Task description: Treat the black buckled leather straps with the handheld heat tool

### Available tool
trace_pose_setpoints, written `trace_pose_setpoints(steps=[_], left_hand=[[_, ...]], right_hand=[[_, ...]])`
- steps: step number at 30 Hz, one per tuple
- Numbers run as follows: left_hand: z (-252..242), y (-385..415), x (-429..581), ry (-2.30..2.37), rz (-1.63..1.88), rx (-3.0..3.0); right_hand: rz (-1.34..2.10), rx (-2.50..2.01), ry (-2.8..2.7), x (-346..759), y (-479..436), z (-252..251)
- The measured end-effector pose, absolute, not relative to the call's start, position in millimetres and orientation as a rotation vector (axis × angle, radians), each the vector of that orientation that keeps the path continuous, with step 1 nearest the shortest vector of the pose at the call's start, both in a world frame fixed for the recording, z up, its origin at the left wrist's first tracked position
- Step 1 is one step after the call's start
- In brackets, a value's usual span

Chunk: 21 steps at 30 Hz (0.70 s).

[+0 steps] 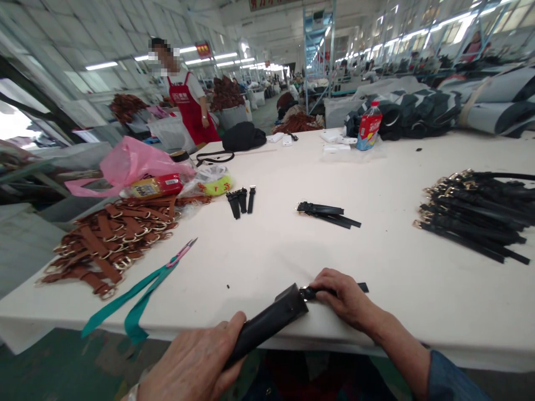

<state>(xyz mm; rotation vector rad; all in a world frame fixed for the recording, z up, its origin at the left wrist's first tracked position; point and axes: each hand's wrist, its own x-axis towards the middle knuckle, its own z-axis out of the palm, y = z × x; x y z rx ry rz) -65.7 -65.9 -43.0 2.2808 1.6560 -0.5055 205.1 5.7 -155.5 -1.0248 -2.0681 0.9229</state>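
**Left hand [196, 362] and right hand [345, 298] handling a black leather piece [267, 326] at the near edge of the tabletop [292, 250]**

Left hand is closing around the lower end of the black leather piece. The piece is slanting up from below the tabletop edge, with only its upper end resting on the surface. Right hand is lying on the tabletop with its fingers drawn together. It is pinching a thin black strap [363, 287] where the strap is meeting the top of the leather piece. The strap's free end is poking out flat beyond the fingers.

Risk: much of the leather piece is hanging past the edge. A slackening left grip would probably be letting it slide toward the floor. A tug from below could be dragging the strap out from under the right fingers.

Room: the near edge is running just under both hands. Open surface is lying ahead, as far as a small bundle of black straps [328, 214] and some short black pieces [241, 200]. Scissors [181, 255] are lying near on the left, tied to a green ribbon [134, 301] that is trailing over the edge. A leftward sweep could be snagging it. A heap of brown straps [108, 239] is sitting beyond them. A large pile of black straps [476, 214] is lying well apart on the right. A person in a red apron [190, 106] is standing at the far side.
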Motion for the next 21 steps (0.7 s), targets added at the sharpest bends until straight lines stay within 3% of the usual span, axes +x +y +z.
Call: trace_pose_setpoints(steps=[21], left_hand=[[-41, -49, -51, 1.641, -0.358, 2.309]], right_hand=[[0.895, -1.027, -2.074, 206, 3, -154]])
